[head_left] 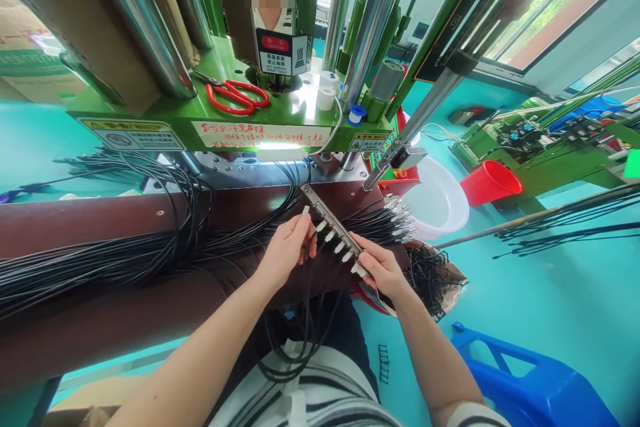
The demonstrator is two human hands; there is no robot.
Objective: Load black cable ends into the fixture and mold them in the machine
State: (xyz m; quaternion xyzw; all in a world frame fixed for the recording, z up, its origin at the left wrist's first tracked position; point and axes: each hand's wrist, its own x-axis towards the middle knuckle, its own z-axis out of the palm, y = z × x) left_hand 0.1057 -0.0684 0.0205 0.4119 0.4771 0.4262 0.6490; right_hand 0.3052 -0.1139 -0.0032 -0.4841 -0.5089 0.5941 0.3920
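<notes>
My right hand (384,268) is closed around the lower right end of a narrow metal bar (320,202), which slants in front of the machine. Along the bar's near edge sit several pale cable connectors (329,236). My left hand (284,247) pinches a black cable with a whitish connector (306,211) by the bar's upper left part. Whether that connector touches the bar I cannot tell. Black cables (306,327) hang in loops from the bar and my left hand down to my lap.
A thick bundle of black cables (100,260) lies along the brown bench (75,214). The green machine (180,122) ahead bears red-handled scissors (239,98) and a hot-surface sign (283,54). To the right are a white tub (457,214), a red bucket (491,186) and a blue stool (545,380).
</notes>
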